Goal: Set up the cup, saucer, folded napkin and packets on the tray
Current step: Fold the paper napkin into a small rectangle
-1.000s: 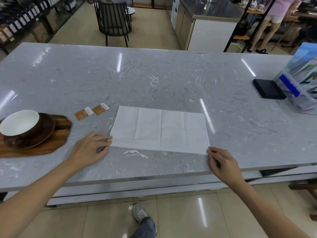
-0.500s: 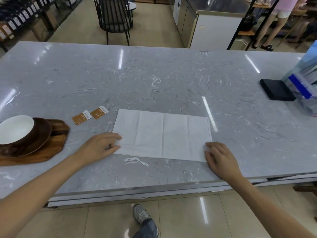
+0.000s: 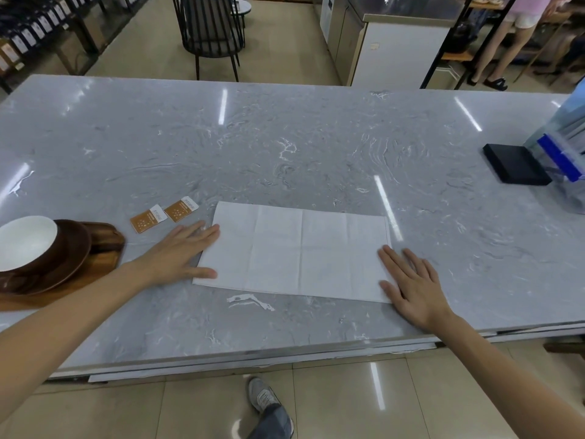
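Fingers flat and spread, both hands bracket the napkin, its long axis running left-right between them, lower centre.

I see a bright, evenly lit room. Overhead strip lights glare as white streaks on the glossy counter and floor. Shadows under both hands are faint and soft. The wide lens bows the counter's edges; far corners look slightly soft.
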`<state>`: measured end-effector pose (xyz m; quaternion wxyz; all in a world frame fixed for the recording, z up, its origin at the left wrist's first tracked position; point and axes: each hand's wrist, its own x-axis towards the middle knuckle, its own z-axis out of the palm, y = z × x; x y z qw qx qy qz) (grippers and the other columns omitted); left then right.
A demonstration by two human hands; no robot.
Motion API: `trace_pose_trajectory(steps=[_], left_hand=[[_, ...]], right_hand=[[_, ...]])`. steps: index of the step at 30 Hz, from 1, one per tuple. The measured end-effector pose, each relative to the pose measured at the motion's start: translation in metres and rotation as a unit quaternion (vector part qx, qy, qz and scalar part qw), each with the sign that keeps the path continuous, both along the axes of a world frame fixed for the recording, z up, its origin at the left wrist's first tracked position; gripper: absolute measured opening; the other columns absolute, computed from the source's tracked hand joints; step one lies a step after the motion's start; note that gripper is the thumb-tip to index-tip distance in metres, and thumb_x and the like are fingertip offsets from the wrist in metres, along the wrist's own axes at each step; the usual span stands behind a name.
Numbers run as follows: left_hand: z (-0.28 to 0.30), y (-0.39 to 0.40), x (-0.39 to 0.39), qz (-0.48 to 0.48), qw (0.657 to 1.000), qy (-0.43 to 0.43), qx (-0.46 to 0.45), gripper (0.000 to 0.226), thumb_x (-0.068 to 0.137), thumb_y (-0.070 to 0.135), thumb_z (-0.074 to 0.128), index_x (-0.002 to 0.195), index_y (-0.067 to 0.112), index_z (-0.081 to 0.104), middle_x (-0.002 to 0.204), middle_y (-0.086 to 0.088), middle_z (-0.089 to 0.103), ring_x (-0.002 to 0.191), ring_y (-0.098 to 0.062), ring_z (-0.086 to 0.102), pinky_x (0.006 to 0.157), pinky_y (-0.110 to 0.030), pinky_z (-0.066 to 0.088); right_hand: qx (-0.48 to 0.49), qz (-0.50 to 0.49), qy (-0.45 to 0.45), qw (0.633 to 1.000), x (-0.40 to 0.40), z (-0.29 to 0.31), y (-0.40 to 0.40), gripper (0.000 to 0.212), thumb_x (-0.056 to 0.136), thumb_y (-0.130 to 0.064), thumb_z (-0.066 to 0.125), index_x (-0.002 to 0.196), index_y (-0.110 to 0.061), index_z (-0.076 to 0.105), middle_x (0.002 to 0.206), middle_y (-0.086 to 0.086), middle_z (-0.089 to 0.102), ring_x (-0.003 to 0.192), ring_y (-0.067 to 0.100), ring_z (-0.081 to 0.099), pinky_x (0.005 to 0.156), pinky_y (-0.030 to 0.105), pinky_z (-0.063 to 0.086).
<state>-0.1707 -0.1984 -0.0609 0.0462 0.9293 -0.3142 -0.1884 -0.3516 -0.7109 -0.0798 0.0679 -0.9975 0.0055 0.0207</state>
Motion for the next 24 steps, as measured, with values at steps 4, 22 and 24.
trace_pose_trajectory(steps=[4,22,24], left_hand=[[0.006,-0.004,0.007,0.012,1.0,-0.016,-0.008,0.122,0.064,0.094,0.05,0.16,0.027,0.016,0.166,0.017,0.011,0.153,-0.019,0.004,0.124,-0.038,0.011],[-0.026,-0.119,0.003,0.075,0.988,-0.118,-0.067,0.08,0.087,0.083,0.027,0.157,0.048,0.009,0.17,0.012,0.003,0.157,-0.019,-0.002,0.126,-0.05,0.006],[-0.027,-0.111,0.012,0.103,0.986,-0.123,-0.052,0.089,0.081,0.09,0.023,0.157,0.046,0.006,0.17,0.01,-0.001,0.157,-0.019,-0.003,0.126,-0.048,0.007]], right_hand=[[0.037,-0.028,0.023,0.999,0.008,0.011,0.006,0.073,0.089,-0.065,0.022,0.157,-0.039,0.027,0.166,-0.016,0.024,0.155,0.027,0.01,0.12,0.052,0.012],[0.059,0.144,0.007,0.988,0.126,-0.011,0.157,0.058,0.104,-0.058,0.022,0.159,-0.043,0.015,0.171,-0.01,0.01,0.158,0.017,0.007,0.128,0.042,0.009],[0.053,0.076,0.005,0.996,0.129,-0.011,0.131,0.057,0.103,-0.061,0.016,0.159,-0.047,0.01,0.17,-0.013,0.006,0.158,0.015,0.003,0.128,0.042,0.005]])
